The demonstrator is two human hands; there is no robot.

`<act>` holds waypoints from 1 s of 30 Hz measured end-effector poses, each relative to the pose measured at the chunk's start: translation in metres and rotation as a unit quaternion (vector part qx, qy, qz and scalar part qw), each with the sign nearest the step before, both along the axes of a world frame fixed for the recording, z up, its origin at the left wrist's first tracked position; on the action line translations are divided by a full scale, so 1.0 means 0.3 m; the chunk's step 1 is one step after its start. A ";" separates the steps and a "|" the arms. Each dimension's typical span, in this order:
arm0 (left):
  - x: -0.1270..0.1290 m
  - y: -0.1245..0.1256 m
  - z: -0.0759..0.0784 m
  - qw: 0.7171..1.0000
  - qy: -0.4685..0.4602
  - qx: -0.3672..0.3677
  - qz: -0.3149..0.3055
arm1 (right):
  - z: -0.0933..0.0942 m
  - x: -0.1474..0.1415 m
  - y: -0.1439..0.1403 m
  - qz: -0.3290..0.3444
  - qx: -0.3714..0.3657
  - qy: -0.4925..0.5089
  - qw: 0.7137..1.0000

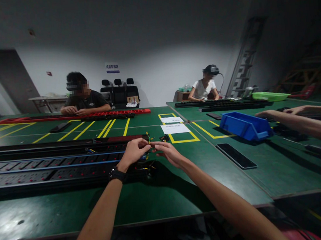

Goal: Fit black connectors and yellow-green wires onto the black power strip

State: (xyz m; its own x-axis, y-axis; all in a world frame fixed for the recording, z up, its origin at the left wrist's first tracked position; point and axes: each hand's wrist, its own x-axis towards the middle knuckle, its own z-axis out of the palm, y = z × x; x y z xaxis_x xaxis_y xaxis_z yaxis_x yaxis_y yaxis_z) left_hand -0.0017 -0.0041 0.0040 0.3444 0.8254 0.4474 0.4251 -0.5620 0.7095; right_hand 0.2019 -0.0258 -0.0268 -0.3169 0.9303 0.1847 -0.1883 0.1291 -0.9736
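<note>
Nearest the camera, two bare forearms reach forward over the green bench [163, 200], the left one wearing a black wristwatch [116, 174]. Left hand [133, 151] and right hand [168, 153] meet at their fingertips, both sets of fingers closed in a pinch on a small bundle of yellow-green wires [150, 145] held between them, just above the bench surface. Those wires lie directly between the two hands, equally near to each; their exact lie is too small to tell. Immediately left of the hands, a long black power strip [53, 169] stretches leftward with its long axis across the view, its near end just below the left hand. Beyond the fingers sits a small dark clip-like part [164, 138], then white paper sheets [175, 128] inside yellow floor-tape marking. Farther right stand a blue parts bin [244, 125] and a flat black panel [235, 155], with a co-worker's forearms [301, 122] reaching in from the right edge. At the far benches, two seated people work beside a red strip [71, 116] and a green tray [269, 95].
</note>
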 end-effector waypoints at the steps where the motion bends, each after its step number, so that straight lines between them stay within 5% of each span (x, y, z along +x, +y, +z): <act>1: -0.003 0.000 0.003 1.000 0.006 0.000 0.001 | 0.001 -0.002 0.001 -0.002 -0.003 -0.003 1.000; 12: -0.049 -0.016 0.055 0.978 0.182 0.049 0.084 | -0.006 0.012 0.040 -0.153 -0.102 -0.007 0.983; 30: -0.012 -0.029 0.025 0.943 0.308 0.028 0.126 | -0.027 0.009 0.045 -0.116 -0.081 -0.062 0.988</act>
State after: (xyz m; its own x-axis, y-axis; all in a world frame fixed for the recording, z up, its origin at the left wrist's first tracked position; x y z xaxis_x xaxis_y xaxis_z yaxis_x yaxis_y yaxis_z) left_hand -0.0054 -0.0127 0.0113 0.3498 0.8965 0.2718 0.8716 -0.4178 0.2564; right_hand 0.2046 -0.0123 -0.0350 -0.1032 0.9947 -0.0001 -0.0506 -0.0054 -0.9987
